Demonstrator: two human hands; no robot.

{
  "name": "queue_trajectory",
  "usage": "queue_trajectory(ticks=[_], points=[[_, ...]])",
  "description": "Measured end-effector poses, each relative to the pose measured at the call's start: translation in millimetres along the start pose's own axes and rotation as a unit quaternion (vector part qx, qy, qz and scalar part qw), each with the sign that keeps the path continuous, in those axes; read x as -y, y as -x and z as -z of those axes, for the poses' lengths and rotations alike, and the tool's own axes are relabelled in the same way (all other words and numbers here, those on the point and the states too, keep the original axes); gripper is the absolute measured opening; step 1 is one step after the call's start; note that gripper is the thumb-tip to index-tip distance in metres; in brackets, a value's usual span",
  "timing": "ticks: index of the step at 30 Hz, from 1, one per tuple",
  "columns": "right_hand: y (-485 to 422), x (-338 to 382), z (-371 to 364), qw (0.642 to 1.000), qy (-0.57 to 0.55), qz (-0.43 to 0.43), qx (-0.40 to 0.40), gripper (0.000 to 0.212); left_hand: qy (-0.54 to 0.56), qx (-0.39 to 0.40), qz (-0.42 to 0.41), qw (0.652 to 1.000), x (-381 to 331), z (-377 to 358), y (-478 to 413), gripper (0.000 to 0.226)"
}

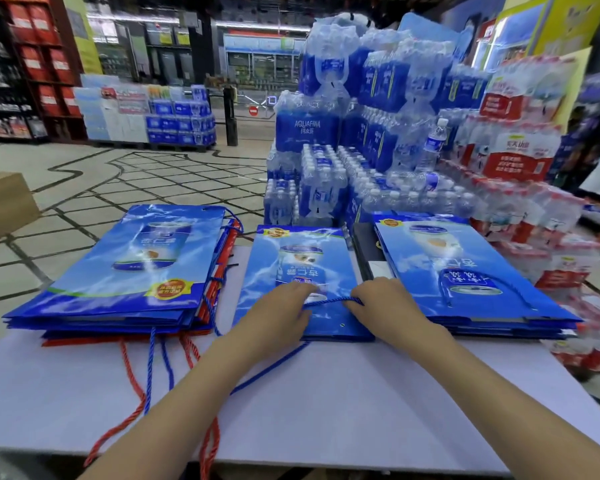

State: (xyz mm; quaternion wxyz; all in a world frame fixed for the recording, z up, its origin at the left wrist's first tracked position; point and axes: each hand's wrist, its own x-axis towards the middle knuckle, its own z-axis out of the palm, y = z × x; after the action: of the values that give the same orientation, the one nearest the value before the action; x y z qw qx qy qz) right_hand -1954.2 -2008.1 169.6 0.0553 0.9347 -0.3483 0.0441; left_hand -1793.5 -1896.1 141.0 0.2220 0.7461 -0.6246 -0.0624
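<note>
On the far left of the white worktop (326, 410), a stack of flat blue bags (129, 265) is seen, with red and blue cords (146, 382) trailed off its near edge toward the worktop's front. Just right of it, the middle bag (298, 258) is laid flat on its own, print side up, between the two stacks. The left hand (278, 313) is planted on that bag's near left part, fingers held close together and pressed down on the paper. The left end of the blue cord (329, 301) is lost at its thumb, so whether it is pinched there cannot be told. The cord is stretched just above the bag, across to the right hand (385, 303), where it is pinched in curled fingertips, the knuckles bunched. Further right, a second stack of bags (471, 278) is lying, touching the worktop's right edge. Beyond it, shrink-wrapped water packs (326, 174) are piled high on the floor.
</note>
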Motion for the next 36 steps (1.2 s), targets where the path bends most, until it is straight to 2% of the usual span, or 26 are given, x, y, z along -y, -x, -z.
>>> queue_trajectory(ticks=[2,4,6,8,10,12,16,19,22,24,28,32,34,36], points=[[-7.7,-1.5,1.6,1.000,-0.022,-0.009,0.001,0.046,-0.041,0.025,-0.028,0.998,0.9,-1.0,-18.0,0.047],[-15.7,-4.9,2.5,0.999,-0.038,-0.015,0.007,0.048,-0.061,0.045,-0.004,0.997,9.1,-2.4,-40.6,0.031],[-25.3,-9.7,1.7,0.998,-0.059,-0.025,0.017,0.044,-0.081,0.027,0.030,0.996,21.4,-1.4,-57.8,0.022],[-36.3,-14.0,-0.1,0.994,-0.094,-0.039,0.030,0.040,-0.050,0.004,0.045,0.998,35.1,-1.8,-64.2,0.023],[-44.6,-14.7,-1.9,0.991,-0.115,-0.052,0.034,0.043,0.021,-0.015,0.025,0.999,39.7,-1.9,-61.5,0.025],[-50.8,-13.2,-4.2,0.992,-0.110,-0.059,0.026,0.048,0.067,0.000,-0.002,0.998,37.2,-3.5,-57.1,0.026],[-56.6,-12.8,-12.1,0.990,-0.118,-0.067,0.019,0.050,0.024,0.015,-0.042,0.999,40.9,-8.6,-58.1,0.016],[-48.9,-19.3,-12.2,0.980,-0.180,-0.076,0.048,0.028,-0.017,-0.036,0.032,0.999,51.0,-2.6,-57.4,0.011],[-39.0,-24.5,-3.9,0.965,-0.251,-0.065,0.030,0.008,-0.062,-0.064,0.096,0.991,58.5,3.6,-55.1,0.011],[-33.9,-24.1,-2.4,0.966,-0.251,-0.051,0.033,0.004,-0.087,-0.071,0.118,0.987,58.9,6.3,-54.7,0.012],[-27.4,-20.4,-5.3,0.980,-0.188,-0.022,0.064,0.016,-0.167,-0.087,0.172,0.967,56.6,13.4,-50.6,0.010],[-26.7,-17.3,-6.6,0.984,-0.167,-0.001,0.064,0.015,-0.215,-0.070,0.221,0.949,57.1,18.1,-42.4,0.024],[-27.4,-13.1,-8.7,0.985,-0.160,0.010,0.058,0.018,-0.244,-0.050,0.194,0.949,58.0,15.9,-45.3,0.039],[-28.4,-9.7,-11.0,0.987,-0.148,0.014,0.053,0.020,-0.182,-0.038,0.122,0.975,53.4,11.7,-48.5,0.054]])
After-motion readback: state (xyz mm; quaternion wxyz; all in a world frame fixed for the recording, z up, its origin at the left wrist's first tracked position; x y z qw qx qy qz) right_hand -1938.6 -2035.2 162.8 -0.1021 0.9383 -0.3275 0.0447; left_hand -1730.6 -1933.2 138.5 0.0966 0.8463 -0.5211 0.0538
